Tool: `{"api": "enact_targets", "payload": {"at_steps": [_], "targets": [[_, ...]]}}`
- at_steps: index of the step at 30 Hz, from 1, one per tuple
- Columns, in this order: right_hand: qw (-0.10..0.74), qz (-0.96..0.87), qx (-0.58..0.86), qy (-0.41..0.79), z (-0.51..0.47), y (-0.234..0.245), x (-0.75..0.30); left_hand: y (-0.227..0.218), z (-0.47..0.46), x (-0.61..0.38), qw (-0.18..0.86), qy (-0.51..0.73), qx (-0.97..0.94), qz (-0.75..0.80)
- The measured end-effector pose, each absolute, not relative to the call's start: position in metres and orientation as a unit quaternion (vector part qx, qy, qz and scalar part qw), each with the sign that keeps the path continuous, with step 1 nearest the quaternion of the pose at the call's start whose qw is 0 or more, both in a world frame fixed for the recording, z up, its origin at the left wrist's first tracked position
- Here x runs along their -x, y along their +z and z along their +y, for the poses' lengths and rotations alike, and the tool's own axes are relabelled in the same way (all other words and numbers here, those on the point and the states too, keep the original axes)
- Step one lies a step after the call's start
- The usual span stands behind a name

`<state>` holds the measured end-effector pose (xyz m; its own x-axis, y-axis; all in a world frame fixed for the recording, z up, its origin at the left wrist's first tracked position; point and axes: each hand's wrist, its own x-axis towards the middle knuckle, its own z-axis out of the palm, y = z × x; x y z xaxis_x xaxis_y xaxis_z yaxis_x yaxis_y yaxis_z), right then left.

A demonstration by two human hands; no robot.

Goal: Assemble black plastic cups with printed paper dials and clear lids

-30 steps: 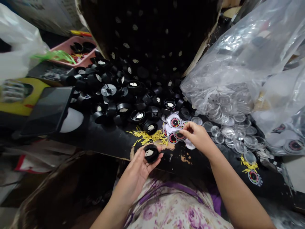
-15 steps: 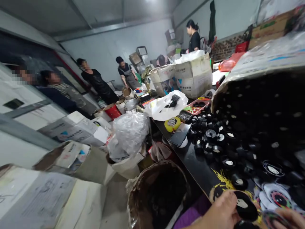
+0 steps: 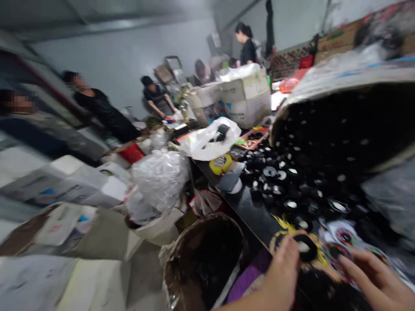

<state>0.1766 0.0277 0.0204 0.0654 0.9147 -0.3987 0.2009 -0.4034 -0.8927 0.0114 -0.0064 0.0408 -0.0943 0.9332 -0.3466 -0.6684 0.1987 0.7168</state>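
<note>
Left hand point(image 3: 282, 270) grips a black cup point(image 3: 308, 249), open side toward the camera, likely so its inside is easy to reach. Right hand point(image 3: 372, 274) pinches a printed disc point(image 3: 335, 254); blurry, exact grip unclear. More discs point(image 3: 345, 234) and yellow pins point(image 3: 283, 221) lie just beyond, presumably for short reach. Dark surface point(image 3: 256, 216) carries piled cups point(image 3: 292, 204) by a tipped box's mouth. Cartons point(image 3: 94, 280) on the floor, several people point(image 3: 158, 99) farther back.

The head camera looks from close behind the hands point(image 3: 282, 271), facing beyond their left, seemingly tilted amid blur.
</note>
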Motion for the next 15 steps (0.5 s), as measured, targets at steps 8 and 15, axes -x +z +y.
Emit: {"api": "enact_targets", "payload": {"at_steps": [8, 15], "targets": [[0.317, -0.639, 0.557, 0.425, 0.033, 0.072, -0.163, 0.039, 0.002, -0.011, 0.733, 0.524, -0.077, 0.427], [0.305, -0.599, 0.592, 0.445, 0.028, 0.067, -0.155, 0.028, -0.012, -0.016, 0.699, 0.465, -0.218, 0.498]]}}
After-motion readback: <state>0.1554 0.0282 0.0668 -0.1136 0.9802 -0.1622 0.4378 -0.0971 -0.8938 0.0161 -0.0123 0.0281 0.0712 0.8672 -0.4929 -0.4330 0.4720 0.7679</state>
